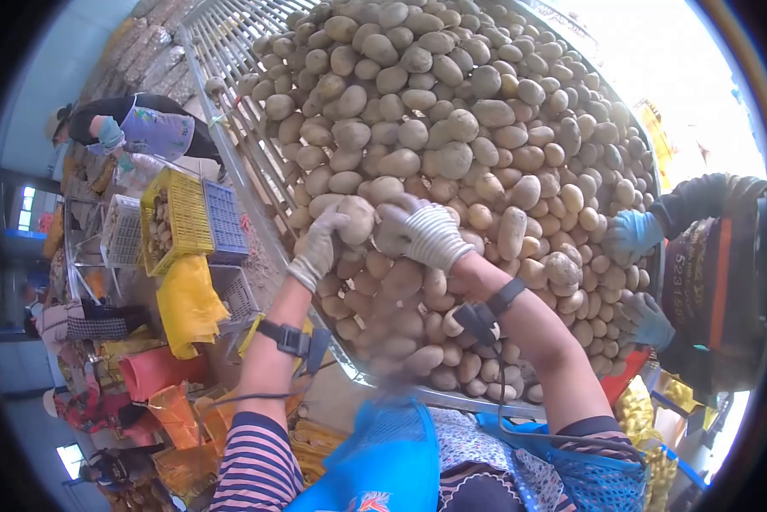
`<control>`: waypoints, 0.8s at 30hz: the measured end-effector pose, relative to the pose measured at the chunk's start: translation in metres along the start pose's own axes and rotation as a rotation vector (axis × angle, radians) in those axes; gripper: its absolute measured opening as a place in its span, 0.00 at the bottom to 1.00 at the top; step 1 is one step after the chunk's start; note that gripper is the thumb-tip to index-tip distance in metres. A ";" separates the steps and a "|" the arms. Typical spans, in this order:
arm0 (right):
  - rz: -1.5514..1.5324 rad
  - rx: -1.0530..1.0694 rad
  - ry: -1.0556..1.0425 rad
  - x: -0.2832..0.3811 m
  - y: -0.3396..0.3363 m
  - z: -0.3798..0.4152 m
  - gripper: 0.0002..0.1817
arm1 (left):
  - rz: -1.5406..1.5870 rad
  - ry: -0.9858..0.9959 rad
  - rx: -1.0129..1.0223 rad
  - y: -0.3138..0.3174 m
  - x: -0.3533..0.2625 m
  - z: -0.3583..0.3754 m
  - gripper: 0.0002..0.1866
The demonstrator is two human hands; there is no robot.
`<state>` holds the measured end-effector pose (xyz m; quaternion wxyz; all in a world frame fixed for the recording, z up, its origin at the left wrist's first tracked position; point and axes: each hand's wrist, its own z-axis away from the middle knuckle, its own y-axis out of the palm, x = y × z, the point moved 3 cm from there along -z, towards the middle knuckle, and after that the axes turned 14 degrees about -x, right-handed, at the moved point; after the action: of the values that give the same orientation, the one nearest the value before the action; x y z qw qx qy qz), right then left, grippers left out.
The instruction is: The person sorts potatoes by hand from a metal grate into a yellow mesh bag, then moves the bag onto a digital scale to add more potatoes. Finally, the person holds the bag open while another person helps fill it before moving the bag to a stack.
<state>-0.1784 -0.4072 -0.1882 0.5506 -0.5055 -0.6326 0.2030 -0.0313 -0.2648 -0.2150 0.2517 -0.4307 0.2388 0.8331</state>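
Note:
My left hand [317, 247], in a pale knit glove, is closed round the side of a large potato [357, 219] above the left part of the pile. Just right of it, my right hand [424, 232], in a white ribbed glove, lies low over the heap of potatoes [452, 160]. Its fingers are slightly spread and touch the potatoes; they look a little blurred, and I see nothing gripped in them. The potatoes fill a large slatted metal table [230, 53] with a raised metal rim.
Across the right rim, a co-worker's two blue-gloved hands [635, 235] rest at the pile. At left stand a yellow crate [179, 224], a blue-grey crate [225, 222] and yellow sacks [187, 307]. Another person in an apron [155, 132] stands beyond the table's left edge. Cables hang from my wrist straps.

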 end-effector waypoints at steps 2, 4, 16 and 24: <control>-0.443 -0.179 0.228 0.005 0.002 0.000 0.27 | 0.332 -0.059 0.149 0.004 -0.017 0.034 0.28; -1.384 -0.330 0.697 0.014 0.003 0.003 0.19 | 0.648 -0.045 0.256 0.032 -0.038 0.070 0.25; -1.928 -0.031 1.047 0.148 0.024 0.030 0.28 | 0.810 -0.069 0.199 -0.074 -0.006 0.151 0.22; -1.260 0.368 0.898 0.255 0.177 0.090 0.30 | 0.189 0.169 -0.360 -0.249 0.165 0.200 0.17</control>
<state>-0.1561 -0.0882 -0.2353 0.8388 0.0131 -0.4733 -0.2686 -0.0783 0.0829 -0.2956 0.0706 -0.5125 0.1455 0.8433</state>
